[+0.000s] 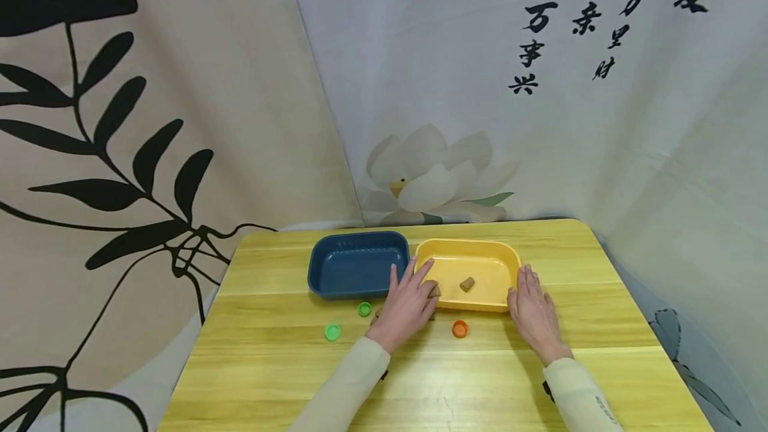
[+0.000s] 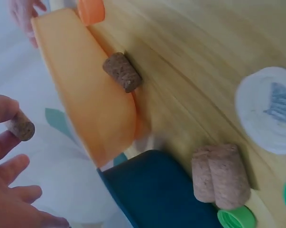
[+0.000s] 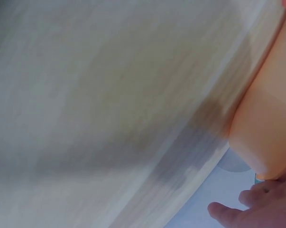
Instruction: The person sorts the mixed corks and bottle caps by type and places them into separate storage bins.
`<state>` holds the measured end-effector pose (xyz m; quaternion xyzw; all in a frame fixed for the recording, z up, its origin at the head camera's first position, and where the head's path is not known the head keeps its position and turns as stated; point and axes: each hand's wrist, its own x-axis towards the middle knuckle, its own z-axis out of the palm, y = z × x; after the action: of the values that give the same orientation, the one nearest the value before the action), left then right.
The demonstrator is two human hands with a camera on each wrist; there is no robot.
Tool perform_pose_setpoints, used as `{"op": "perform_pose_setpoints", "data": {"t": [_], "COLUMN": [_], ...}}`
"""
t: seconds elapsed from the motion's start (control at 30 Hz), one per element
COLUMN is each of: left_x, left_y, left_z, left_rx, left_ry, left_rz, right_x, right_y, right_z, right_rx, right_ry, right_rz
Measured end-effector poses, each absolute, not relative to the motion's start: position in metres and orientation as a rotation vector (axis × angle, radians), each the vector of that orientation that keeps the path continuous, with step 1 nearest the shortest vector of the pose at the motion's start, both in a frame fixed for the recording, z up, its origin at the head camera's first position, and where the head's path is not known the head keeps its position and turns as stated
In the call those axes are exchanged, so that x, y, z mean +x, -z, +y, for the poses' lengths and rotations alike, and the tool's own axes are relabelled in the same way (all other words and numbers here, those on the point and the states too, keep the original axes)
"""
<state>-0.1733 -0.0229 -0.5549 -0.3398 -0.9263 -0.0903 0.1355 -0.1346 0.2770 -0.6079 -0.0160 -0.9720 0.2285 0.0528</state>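
Observation:
My left hand (image 1: 405,307) is over the left end of the yellow tray (image 1: 470,307), pinching a cork (image 2: 22,127) between thumb and finger, as the left wrist view shows. Another cork (image 1: 467,284) lies inside the yellow tray in the head view. Against the tray's right side rests my right hand (image 1: 535,315), its fingers fairly straight along the rim; in the right wrist view that hand (image 3: 259,209) touches the tray's end (image 3: 263,128). More corks (image 2: 228,175) lie on the table by the blue tray, partly hidden under the left arm in the head view.
To the left stands a blue tray (image 1: 358,235), side by side with the yellow one. Two green caps (image 1: 333,332) and an orange cap (image 1: 460,329) lie on the table in front. A white round lid (image 2: 266,109) shows in the left wrist view.

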Motion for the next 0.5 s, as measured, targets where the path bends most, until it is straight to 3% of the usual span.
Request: {"op": "perform_pose_setpoints", "data": {"t": [0.5], "left_x": [-0.209], "left_y": [0.558], "left_z": [0.018], "left_rx": [-1.001], "left_ry": [0.090], "left_rz": [-2.752], "right_x": [-0.135], "right_y": [0.608], "right_z": [0.277], "right_rx": [-0.067], "right_ry": [-0.709], "right_rz": [-2.968]}}
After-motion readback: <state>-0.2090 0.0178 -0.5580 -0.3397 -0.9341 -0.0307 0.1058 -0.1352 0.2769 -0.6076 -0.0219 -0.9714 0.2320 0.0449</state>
